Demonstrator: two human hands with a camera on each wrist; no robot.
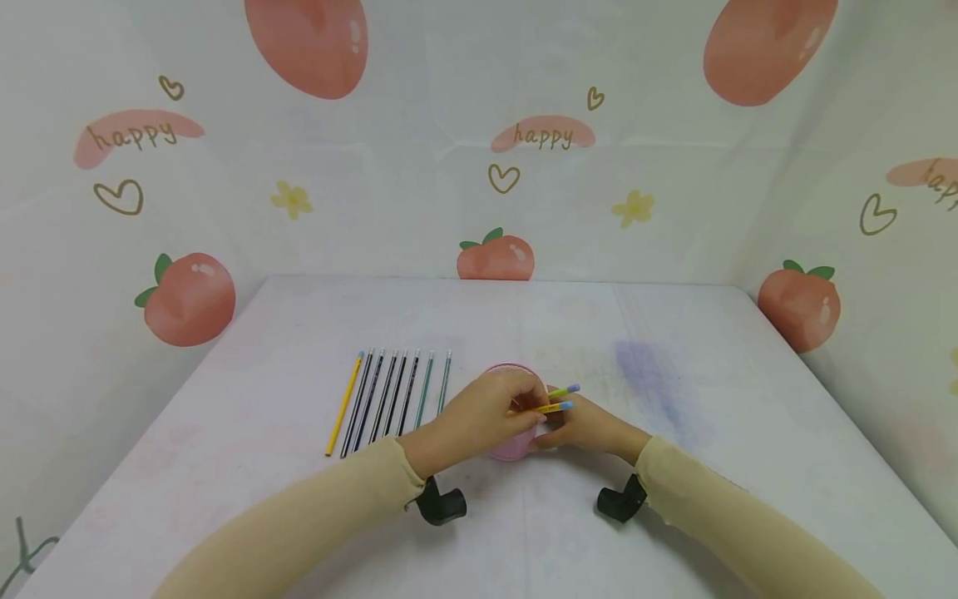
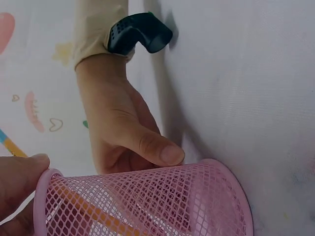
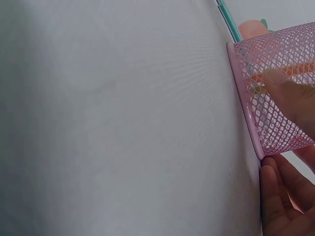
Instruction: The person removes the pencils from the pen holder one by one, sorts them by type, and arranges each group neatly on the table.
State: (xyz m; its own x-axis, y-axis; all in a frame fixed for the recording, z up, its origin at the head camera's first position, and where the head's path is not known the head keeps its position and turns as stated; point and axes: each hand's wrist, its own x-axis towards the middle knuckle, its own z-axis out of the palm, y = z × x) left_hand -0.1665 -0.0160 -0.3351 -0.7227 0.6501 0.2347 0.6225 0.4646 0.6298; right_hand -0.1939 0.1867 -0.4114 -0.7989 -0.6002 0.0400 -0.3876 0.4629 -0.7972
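A pink mesh pencil cup (image 1: pixel 512 450) stands upright on the table, and my right hand (image 1: pixel 587 426) grips its side, thumb across the mesh in the right wrist view. Over its rim, my left hand (image 1: pixel 490 408) pinches a yellow pencil (image 1: pixel 557 407) with a blue end. Through the mesh in the left wrist view, an orange-yellow shaft (image 2: pixel 98 216) slants down inside the cup. A yellow-green pencil (image 1: pixel 563 391) with a purple end leans out past the rim. The left fingers hide part of the cup's mouth in the head view.
Left of the cup lies a row of pencils: a yellow pencil (image 1: pixel 343 405) at the far left, several dark pencils (image 1: pixel 367 395), and two teal pencils (image 1: pixel 424 387) nearest the left hand. A patterned cloth (image 1: pixel 419 216) hangs behind the table (image 1: pixel 674 532).
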